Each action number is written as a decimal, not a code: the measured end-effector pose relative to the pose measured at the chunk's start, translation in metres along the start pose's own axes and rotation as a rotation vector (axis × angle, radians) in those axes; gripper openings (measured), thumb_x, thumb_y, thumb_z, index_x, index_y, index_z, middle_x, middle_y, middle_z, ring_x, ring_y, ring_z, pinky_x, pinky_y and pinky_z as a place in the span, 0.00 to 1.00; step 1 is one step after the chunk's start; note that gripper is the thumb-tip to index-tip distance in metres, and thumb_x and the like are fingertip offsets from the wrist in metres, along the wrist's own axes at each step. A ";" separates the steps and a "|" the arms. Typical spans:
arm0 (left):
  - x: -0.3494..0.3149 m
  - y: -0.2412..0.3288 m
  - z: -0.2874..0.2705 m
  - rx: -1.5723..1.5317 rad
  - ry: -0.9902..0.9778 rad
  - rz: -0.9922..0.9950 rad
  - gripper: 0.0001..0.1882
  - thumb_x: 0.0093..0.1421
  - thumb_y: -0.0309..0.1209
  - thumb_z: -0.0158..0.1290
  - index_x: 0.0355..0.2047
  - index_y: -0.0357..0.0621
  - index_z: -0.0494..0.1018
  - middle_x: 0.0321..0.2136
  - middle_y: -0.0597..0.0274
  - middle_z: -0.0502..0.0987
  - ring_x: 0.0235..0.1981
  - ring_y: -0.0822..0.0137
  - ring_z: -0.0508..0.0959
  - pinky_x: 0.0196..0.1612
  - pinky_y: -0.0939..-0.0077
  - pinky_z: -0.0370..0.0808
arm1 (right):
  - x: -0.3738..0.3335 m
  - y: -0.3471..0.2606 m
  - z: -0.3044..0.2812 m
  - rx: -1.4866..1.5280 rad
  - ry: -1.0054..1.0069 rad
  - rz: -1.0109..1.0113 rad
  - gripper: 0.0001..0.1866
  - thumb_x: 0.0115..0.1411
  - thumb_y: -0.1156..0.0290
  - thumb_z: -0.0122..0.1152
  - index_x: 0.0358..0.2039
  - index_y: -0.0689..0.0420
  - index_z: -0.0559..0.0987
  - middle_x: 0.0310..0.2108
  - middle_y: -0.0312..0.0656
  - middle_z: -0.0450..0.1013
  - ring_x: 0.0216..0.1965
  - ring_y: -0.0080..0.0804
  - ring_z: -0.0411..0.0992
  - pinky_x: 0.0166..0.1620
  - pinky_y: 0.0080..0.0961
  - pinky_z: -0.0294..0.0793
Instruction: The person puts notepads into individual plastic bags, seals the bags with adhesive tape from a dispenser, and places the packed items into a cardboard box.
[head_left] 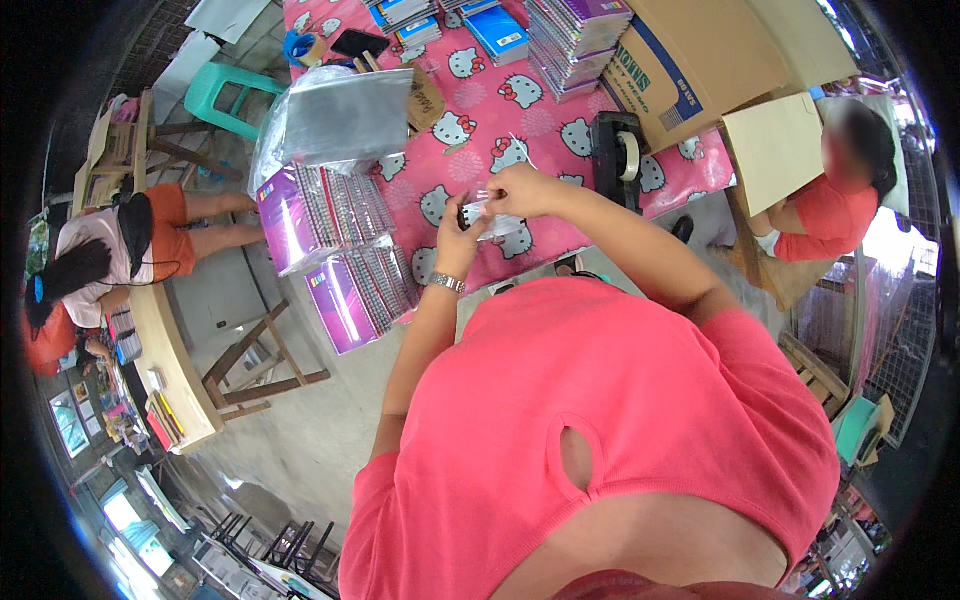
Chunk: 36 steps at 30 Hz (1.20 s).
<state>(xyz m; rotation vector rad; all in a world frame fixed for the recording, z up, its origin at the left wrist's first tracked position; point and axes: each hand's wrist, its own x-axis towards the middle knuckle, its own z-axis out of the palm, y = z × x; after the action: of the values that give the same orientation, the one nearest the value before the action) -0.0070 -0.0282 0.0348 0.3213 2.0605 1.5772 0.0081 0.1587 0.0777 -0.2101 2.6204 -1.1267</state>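
Over the near edge of the pink cartoon-print table cover, my two hands meet at a small crumpled piece of clear plastic [500, 229]. My left hand [458, 243], with a metal watch on its wrist, is closed on the plastic's left side; something small and dark shows by its fingers, too small to name. My right hand [521, 190] pinches the plastic from above right. Left of my hands lie two stacks of purple spiral-bound notebooks [335, 215], the farther one partly under clear wrap. A bundle of clear plastic sheets [345, 118] rests beyond them.
A black tape dispenser [617, 160] stands right of my hands, before a large cardboard box [700, 60]. Beyond are tall notebook stacks [565, 50], blue books [497, 35] and a phone [360, 43]. One person [845, 190] sits at right; another [120, 240] leans over a left-hand table.
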 end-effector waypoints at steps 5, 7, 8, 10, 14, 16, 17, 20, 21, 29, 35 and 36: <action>-0.008 -0.017 -0.002 -0.218 0.091 0.091 0.35 0.51 0.26 0.57 0.58 0.34 0.55 0.55 0.47 0.64 0.54 0.61 0.66 0.55 0.70 0.65 | 0.014 -0.006 0.004 -0.162 -0.079 0.008 0.14 0.42 0.59 0.64 0.23 0.57 0.80 0.23 0.49 0.75 0.29 0.46 0.75 0.34 0.39 0.73; -0.015 -0.006 -0.002 -0.475 0.067 0.030 0.38 0.50 0.26 0.58 0.59 0.34 0.53 0.56 0.46 0.62 0.55 0.60 0.65 0.55 0.69 0.64 | 0.013 -0.006 0.002 -0.211 -0.086 0.019 0.14 0.42 0.59 0.64 0.22 0.57 0.80 0.23 0.48 0.75 0.29 0.46 0.75 0.35 0.40 0.73; -0.017 -0.001 -0.001 -0.729 0.039 -0.032 0.41 0.49 0.27 0.59 0.60 0.34 0.50 0.57 0.46 0.60 0.57 0.58 0.63 0.56 0.67 0.63 | 0.012 -0.006 0.001 -0.200 -0.090 0.055 0.14 0.42 0.59 0.64 0.22 0.57 0.80 0.23 0.48 0.75 0.29 0.46 0.75 0.35 0.40 0.73; -0.023 0.011 0.012 -0.331 0.103 0.014 0.43 0.47 0.28 0.60 0.60 0.34 0.50 0.56 0.45 0.60 0.56 0.56 0.64 0.56 0.65 0.63 | 0.010 -0.008 0.004 -0.189 -0.103 0.078 0.14 0.42 0.60 0.65 0.22 0.57 0.80 0.24 0.48 0.75 0.30 0.46 0.75 0.35 0.40 0.73; -0.024 0.018 0.031 0.228 0.214 0.069 0.45 0.44 0.29 0.61 0.60 0.34 0.50 0.53 0.41 0.61 0.53 0.47 0.65 0.55 0.62 0.64 | 0.007 -0.014 -0.001 -0.141 -0.046 0.095 0.13 0.46 0.61 0.65 0.22 0.59 0.78 0.23 0.48 0.75 0.27 0.41 0.75 0.32 0.36 0.72; -0.022 0.009 0.033 0.216 0.232 0.008 0.44 0.45 0.28 0.60 0.60 0.34 0.50 0.52 0.40 0.62 0.53 0.46 0.65 0.55 0.61 0.64 | 0.003 -0.023 -0.009 -0.058 -0.055 0.117 0.13 0.47 0.62 0.65 0.23 0.60 0.78 0.23 0.48 0.75 0.27 0.40 0.75 0.32 0.35 0.72; -0.019 0.002 0.033 0.168 0.240 -0.003 0.43 0.46 0.27 0.59 0.60 0.34 0.51 0.52 0.39 0.61 0.53 0.46 0.65 0.55 0.61 0.65 | 0.001 -0.026 -0.014 -0.031 -0.092 0.130 0.13 0.48 0.62 0.65 0.23 0.60 0.79 0.24 0.48 0.76 0.26 0.39 0.75 0.32 0.34 0.72; -0.017 -0.001 0.037 -0.124 0.176 -0.082 0.40 0.46 0.24 0.57 0.60 0.34 0.52 0.53 0.39 0.61 0.54 0.46 0.64 0.55 0.60 0.65 | -0.005 -0.018 -0.015 -0.027 -0.124 0.190 0.14 0.49 0.60 0.65 0.25 0.60 0.80 0.25 0.48 0.76 0.26 0.39 0.75 0.32 0.34 0.72; -0.016 -0.002 0.038 -0.251 0.145 -0.115 0.40 0.46 0.24 0.56 0.59 0.34 0.52 0.54 0.39 0.61 0.54 0.46 0.64 0.55 0.60 0.64 | -0.008 -0.013 -0.013 -0.059 -0.133 0.225 0.16 0.48 0.59 0.66 0.25 0.60 0.80 0.25 0.49 0.76 0.26 0.40 0.75 0.32 0.35 0.72; -0.026 0.031 0.009 0.301 0.125 0.168 0.38 0.46 0.30 0.59 0.59 0.40 0.57 0.58 0.40 0.57 0.59 0.45 0.59 0.61 0.56 0.57 | -0.034 -0.017 -0.023 -0.294 0.062 0.406 0.26 0.45 0.51 0.68 0.34 0.62 0.79 0.33 0.51 0.76 0.36 0.48 0.75 0.39 0.38 0.74; -0.039 0.078 -0.018 1.102 -0.121 0.600 0.27 0.44 0.35 0.63 0.47 0.52 0.72 0.57 0.53 0.62 0.59 0.50 0.61 0.60 0.61 0.60 | -0.029 0.039 0.010 0.285 0.318 0.145 0.28 0.48 0.53 0.68 0.42 0.62 0.76 0.35 0.51 0.77 0.40 0.41 0.75 0.44 0.32 0.73; -0.031 0.063 -0.024 1.137 -0.097 0.655 0.23 0.43 0.35 0.63 0.43 0.51 0.74 0.55 0.54 0.65 0.57 0.51 0.63 0.58 0.60 0.62 | -0.022 0.033 0.015 0.322 0.248 0.098 0.25 0.50 0.56 0.66 0.43 0.60 0.76 0.36 0.50 0.77 0.39 0.39 0.76 0.43 0.31 0.73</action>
<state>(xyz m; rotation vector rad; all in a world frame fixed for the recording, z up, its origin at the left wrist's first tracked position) -0.0011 -0.0444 0.1070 1.5362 2.7071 0.4172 0.0325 0.1764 0.0481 0.1317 2.5670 -1.6039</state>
